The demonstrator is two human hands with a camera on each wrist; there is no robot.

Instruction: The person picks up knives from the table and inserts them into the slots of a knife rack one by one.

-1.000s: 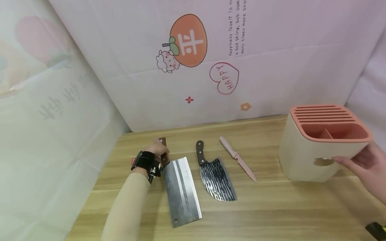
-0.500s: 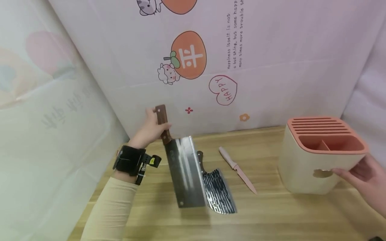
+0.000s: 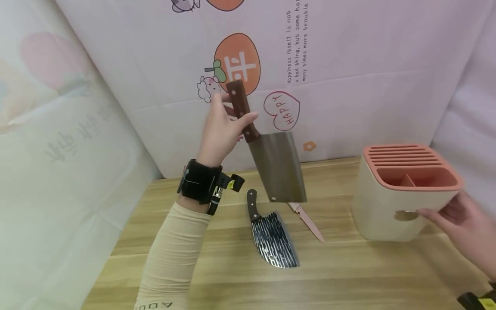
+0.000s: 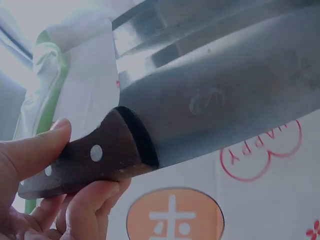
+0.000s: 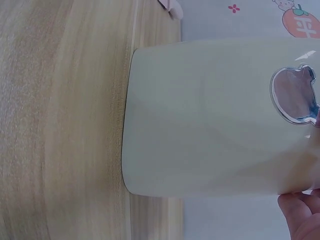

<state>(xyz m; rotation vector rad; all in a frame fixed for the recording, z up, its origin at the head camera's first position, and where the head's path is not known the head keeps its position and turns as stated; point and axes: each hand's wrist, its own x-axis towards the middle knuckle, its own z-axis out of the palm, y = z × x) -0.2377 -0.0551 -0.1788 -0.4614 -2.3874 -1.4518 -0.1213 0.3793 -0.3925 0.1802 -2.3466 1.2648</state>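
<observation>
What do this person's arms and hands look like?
Both the left hand and right hand are gloveless. The left arm has a ribbed cream sleeve with dark lettering, and a black wrist strap bearing a small black device marked yellow. A black-and-yellow fitting shows by the right wrist; no sleeve is visible there.

Smooth metal cleaver [image 3: 279, 168], dark wooden handle [image 3: 239, 103], glossy plastic knife holder [image 3: 387, 206], wood-grain tabletop [image 3: 348, 275]

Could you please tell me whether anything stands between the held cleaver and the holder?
Nothing visible blocks the way to the holder: the left hand holds the cleaver above the table; the pink knife and smaller cleaver lie below.
</observation>
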